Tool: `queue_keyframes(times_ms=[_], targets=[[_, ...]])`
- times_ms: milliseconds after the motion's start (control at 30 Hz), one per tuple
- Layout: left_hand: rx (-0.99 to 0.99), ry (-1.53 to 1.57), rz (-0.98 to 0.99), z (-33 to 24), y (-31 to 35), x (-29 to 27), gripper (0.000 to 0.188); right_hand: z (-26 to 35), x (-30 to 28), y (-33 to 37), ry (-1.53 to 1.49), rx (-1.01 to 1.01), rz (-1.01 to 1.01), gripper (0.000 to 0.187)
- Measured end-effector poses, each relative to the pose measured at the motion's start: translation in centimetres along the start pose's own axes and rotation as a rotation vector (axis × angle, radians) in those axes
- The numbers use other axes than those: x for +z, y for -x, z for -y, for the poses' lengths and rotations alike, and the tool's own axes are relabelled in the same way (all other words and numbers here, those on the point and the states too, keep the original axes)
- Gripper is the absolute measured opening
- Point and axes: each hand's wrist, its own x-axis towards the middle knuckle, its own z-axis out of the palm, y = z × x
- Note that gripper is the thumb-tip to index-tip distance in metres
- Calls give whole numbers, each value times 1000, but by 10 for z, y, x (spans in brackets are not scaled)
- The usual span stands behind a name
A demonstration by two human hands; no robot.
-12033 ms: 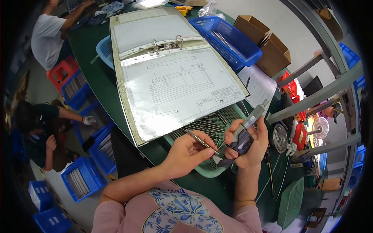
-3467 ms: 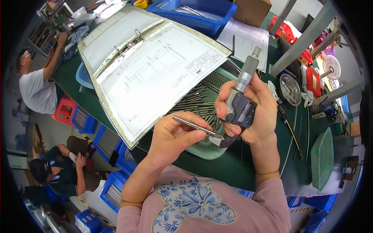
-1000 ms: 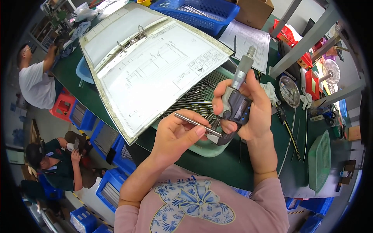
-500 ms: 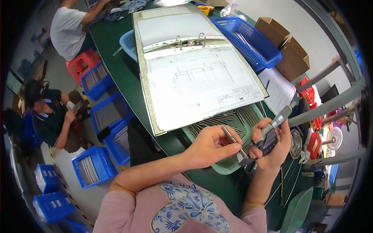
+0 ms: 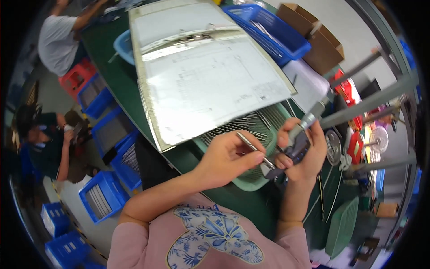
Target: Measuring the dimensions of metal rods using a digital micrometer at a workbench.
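Between the thumb and fingers of my left hand [image 5: 219, 159] is a slim metal pin [image 5: 249, 143], slanting down to the right. Its lower end lies at the jaws of a digital micrometer [image 5: 313, 115]; blur hides whether both jaws touch it. My right hand [image 5: 310, 157] is wrapped round the micrometer's frame, with the grey thimble pointing up to the right. Below both hands stands a light green basket [image 5: 254, 183] with many thin metal rods [image 5: 242, 126] in it. An open ring binder [image 5: 210, 96] with a technical drawing lies partly over that basket.
A blue basket [image 5: 293, 50] with rods and cardboard boxes [image 5: 326, 51] stand at the back right. Long rods [image 5: 321, 197] and another green basket [image 5: 342, 228] are at the right. Two people sit at the left by blue crates [image 5: 104, 197]. Grey metal bars [image 5: 371, 107] cross the right side.
The whole view has shifted and blurred, so the binder, baskets and hands sit further left in it. Both hands keep their hold on the pin and the micrometer.
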Motion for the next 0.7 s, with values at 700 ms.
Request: queue_keyframes(times_ms=[700], targets=[[-2,-64,20,-6,2,-2,12,-1,-4,0,46,-39,115,61]])
